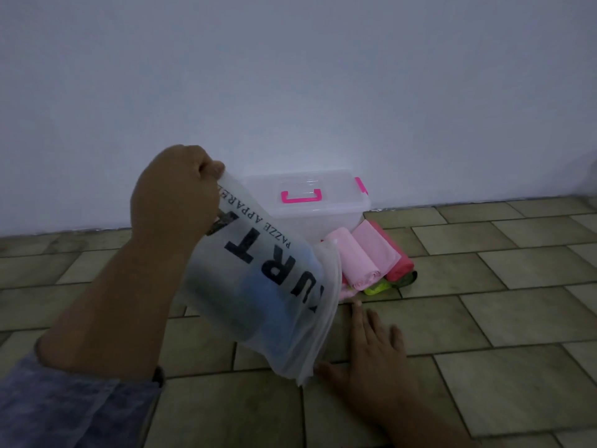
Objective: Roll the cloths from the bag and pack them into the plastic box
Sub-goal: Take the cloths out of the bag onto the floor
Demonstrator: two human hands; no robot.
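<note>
My left hand (176, 195) is shut on the top corner of a translucent white bag (268, 286) with black lettering and holds it off the floor. A blue cloth shows dimly through the bag. My right hand (371, 347) lies flat on the tiles, fingers spread, beside the bag's lower end. A clear plastic box (323, 215) with a pink handle and pink clasp stands by the wall, its lid on. Two pale pink rolled cloths (361, 257) lie in front of it beside a red roll (395, 258), with a yellow-green cloth (378, 288) under them.
The floor is grey-green tile (484, 302). A plain white wall (290, 92) runs behind the box. My left sleeve (64, 409) is blue.
</note>
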